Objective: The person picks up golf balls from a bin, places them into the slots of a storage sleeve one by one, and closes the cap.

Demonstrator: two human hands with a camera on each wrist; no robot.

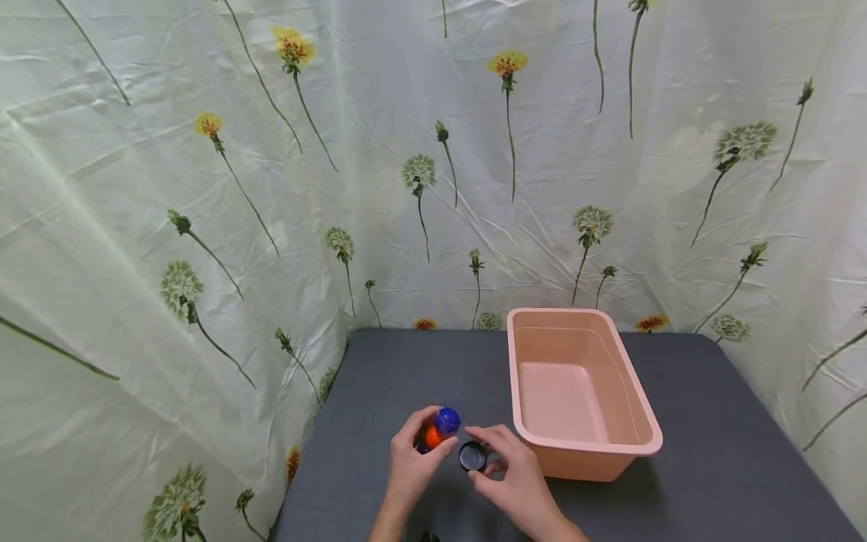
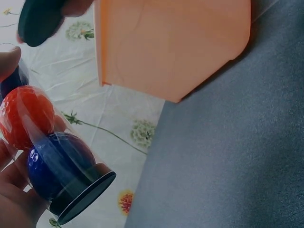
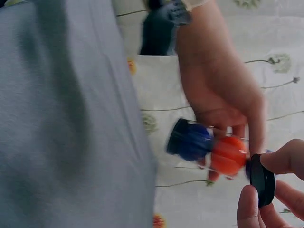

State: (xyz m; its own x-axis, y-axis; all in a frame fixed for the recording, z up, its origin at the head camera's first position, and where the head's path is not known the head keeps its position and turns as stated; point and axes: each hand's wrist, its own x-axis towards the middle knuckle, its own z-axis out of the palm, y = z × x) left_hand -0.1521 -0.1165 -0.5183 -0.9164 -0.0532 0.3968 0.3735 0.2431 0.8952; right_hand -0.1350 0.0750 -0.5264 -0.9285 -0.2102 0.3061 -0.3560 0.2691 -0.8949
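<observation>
My left hand [image 1: 412,461] grips a clear plastic tube [image 2: 88,164] with a black base. Stacked inside it are an orange ball [image 2: 27,116] and a blue ball [image 2: 59,164], both with dimpled surfaces. Another blue ball [image 1: 447,421] shows at the tube's upper end in the head view. My right hand [image 1: 513,468] pinches a round black lid [image 3: 262,180] between thumb and fingers. The lid is off the tube, a short way to the right of its upper end, with its hollow side showing in the head view.
A pink plastic bin [image 1: 596,465] stands on the dark grey table [image 1: 433,369], just beyond and to the right of my right hand. Behind the table and along its left side hangs a white flowered cloth [image 1: 379,188].
</observation>
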